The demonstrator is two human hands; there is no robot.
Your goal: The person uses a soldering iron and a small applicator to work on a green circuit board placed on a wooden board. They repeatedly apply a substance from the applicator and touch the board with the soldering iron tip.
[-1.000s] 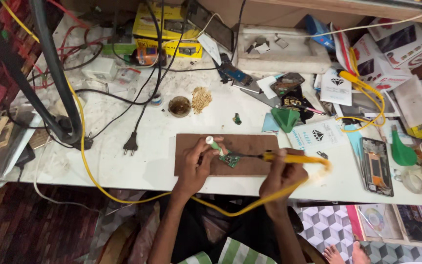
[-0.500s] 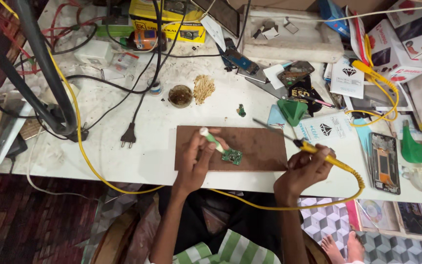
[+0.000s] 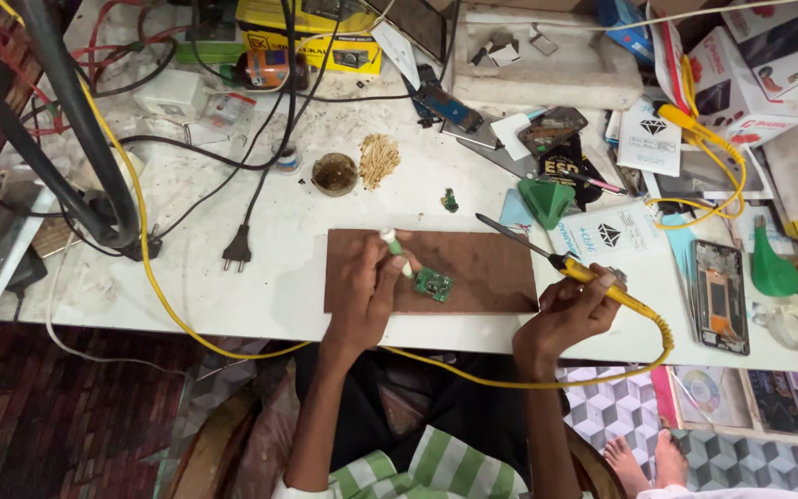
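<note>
Soldering iron (image 3: 561, 261) (right hand (image 3: 565, 317)) off circuit board (image 3: 433, 284)

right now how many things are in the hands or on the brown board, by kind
soldering iron, yellow handle, in the right hand: 1
white and green stick, in the left hand: 1
small green circuit board, on the brown board: 1
total: 3

place: small electronics repair workshop | bench: white worktop (image 3: 260, 286) strewn with cables | tools: yellow-handled soldering iron (image 3: 593, 275), flux tin (image 3: 335, 173) | parts: green circuit board (image 3: 432, 285), opened phone (image 3: 719, 298) near right edge | back edge: cardboard boxes (image 3: 750, 74)
</note>
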